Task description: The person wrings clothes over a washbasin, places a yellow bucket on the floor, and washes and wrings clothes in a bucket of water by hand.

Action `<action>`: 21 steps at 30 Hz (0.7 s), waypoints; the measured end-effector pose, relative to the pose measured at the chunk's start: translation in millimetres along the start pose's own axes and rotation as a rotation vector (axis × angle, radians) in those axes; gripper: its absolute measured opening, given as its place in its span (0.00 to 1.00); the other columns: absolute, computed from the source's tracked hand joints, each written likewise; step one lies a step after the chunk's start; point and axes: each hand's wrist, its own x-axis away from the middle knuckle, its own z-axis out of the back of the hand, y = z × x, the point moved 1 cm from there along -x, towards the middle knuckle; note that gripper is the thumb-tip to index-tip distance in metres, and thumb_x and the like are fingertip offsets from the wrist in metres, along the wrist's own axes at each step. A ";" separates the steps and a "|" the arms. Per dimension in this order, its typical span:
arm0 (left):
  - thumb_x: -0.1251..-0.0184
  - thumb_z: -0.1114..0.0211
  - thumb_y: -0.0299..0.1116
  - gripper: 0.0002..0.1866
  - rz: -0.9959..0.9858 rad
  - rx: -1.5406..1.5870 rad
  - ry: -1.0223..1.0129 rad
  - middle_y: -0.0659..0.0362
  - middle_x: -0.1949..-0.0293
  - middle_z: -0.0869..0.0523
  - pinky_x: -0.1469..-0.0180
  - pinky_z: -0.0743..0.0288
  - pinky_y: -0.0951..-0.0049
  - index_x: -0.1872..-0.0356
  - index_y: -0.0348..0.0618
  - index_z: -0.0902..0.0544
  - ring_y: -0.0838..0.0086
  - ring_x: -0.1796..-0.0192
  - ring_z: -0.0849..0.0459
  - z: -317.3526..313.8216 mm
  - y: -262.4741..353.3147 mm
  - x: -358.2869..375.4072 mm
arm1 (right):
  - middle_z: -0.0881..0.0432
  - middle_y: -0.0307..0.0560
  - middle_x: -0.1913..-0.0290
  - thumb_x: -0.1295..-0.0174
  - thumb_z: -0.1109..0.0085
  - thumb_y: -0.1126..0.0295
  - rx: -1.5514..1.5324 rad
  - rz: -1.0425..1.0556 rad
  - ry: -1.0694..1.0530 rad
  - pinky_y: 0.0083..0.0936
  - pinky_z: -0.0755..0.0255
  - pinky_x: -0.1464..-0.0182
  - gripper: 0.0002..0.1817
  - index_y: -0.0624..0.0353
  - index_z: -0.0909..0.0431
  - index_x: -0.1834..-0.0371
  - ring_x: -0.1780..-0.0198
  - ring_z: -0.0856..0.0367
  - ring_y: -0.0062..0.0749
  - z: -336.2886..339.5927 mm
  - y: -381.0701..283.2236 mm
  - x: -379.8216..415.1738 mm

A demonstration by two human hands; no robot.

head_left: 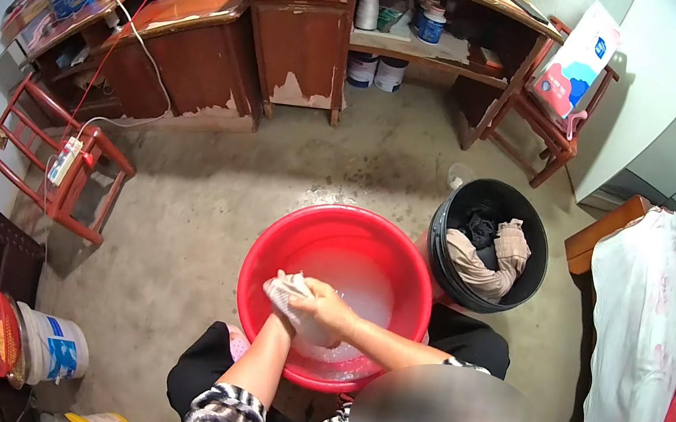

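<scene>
Over the large red basin, my two hands come together on a small light striped cloth. My left hand is mostly hidden by the cloth, which is bunched around its palm and fingers. From the right, my right hand closes its fingers on the same cloth. Cloudy, sudsy water fills the bottom of the basin below both hands. A black bucket stands just right of the basin, with a beige garment and dark cloth inside.
A red wooden chair carries a power strip at left. White buckets stand at lower left. Along the back runs a worn brown desk; a second chair holds a tissue pack. A cloth-covered bed lies right.
</scene>
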 end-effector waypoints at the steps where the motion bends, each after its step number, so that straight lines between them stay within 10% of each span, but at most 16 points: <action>1: 0.39 0.55 0.63 0.23 -0.014 -0.080 0.093 0.62 0.71 0.25 0.67 0.30 0.65 0.72 0.53 0.28 0.70 0.68 0.25 3.5 -2.4 1.1 | 0.24 0.39 0.57 0.50 0.40 0.69 -0.078 0.022 -0.062 0.22 0.32 0.52 0.19 0.62 0.28 0.54 0.55 0.27 0.23 -8.2 -4.1 9.2; 3: 0.37 0.52 0.58 0.21 0.029 -0.169 0.291 0.60 0.73 0.24 0.68 0.30 0.67 0.76 0.51 0.29 0.70 0.70 0.26 -77.1 7.6 42.8 | 0.22 0.44 0.59 0.49 0.41 0.68 -0.089 0.056 -0.052 0.24 0.31 0.53 0.16 0.61 0.26 0.57 0.56 0.25 0.26 -18.9 -9.2 22.7; 5: 0.37 0.53 0.57 0.21 0.038 -0.101 0.164 0.60 0.73 0.24 0.68 0.30 0.68 0.76 0.51 0.29 0.70 0.71 0.26 -60.1 1.7 34.1 | 0.21 0.52 0.63 0.47 0.41 0.65 0.596 0.412 0.112 0.29 0.30 0.55 0.16 0.60 0.26 0.57 0.59 0.21 0.33 -22.1 1.1 28.3; 10: 0.36 0.53 0.56 0.21 0.121 0.037 -0.235 0.61 0.75 0.24 0.68 0.30 0.68 0.78 0.51 0.29 0.70 0.72 0.25 -22.2 -14.0 6.8 | 0.21 0.53 0.74 0.51 0.40 0.64 0.874 0.668 0.317 0.38 0.27 0.69 0.12 0.56 0.22 0.64 0.71 0.20 0.48 -22.0 13.3 25.5; 13: 0.40 0.47 0.50 0.15 -0.177 -0.128 -0.081 0.65 0.73 0.25 0.66 0.29 0.69 0.73 0.51 0.25 0.73 0.70 0.25 -23.7 -24.4 12.1 | 0.23 0.52 0.79 0.50 0.42 0.60 1.015 0.664 0.444 0.39 0.29 0.73 0.11 0.55 0.25 0.71 0.74 0.21 0.47 -5.9 10.9 13.1; 14: 0.39 0.48 0.46 0.12 -0.061 0.268 -0.792 0.64 0.72 0.23 0.65 0.27 0.69 0.73 0.53 0.23 0.74 0.69 0.24 -39.8 -23.3 -0.3 | 0.20 0.48 0.73 0.51 0.44 0.51 0.968 0.529 0.485 0.42 0.27 0.70 0.13 0.44 0.23 0.70 0.74 0.21 0.48 -1.1 22.1 4.2; 17: 0.35 0.52 0.48 0.14 -0.008 -0.067 0.210 0.63 0.65 0.19 0.59 0.24 0.66 0.64 0.54 0.22 0.72 0.62 0.20 -137.1 -16.2 63.1 | 0.23 0.55 0.78 0.47 0.46 0.55 1.165 0.377 0.695 0.41 0.29 0.74 0.14 0.55 0.25 0.72 0.74 0.21 0.49 46.0 28.9 -17.7; 21: 0.35 0.53 0.49 0.19 0.093 0.006 0.079 0.59 0.60 0.18 0.53 0.24 0.64 0.56 0.48 0.23 0.67 0.58 0.19 -103.6 -26.1 46.8 | 0.20 0.56 0.73 0.41 0.51 0.50 1.094 0.085 0.669 0.37 0.27 0.66 0.19 0.56 0.24 0.68 0.69 0.19 0.44 61.7 21.7 -10.0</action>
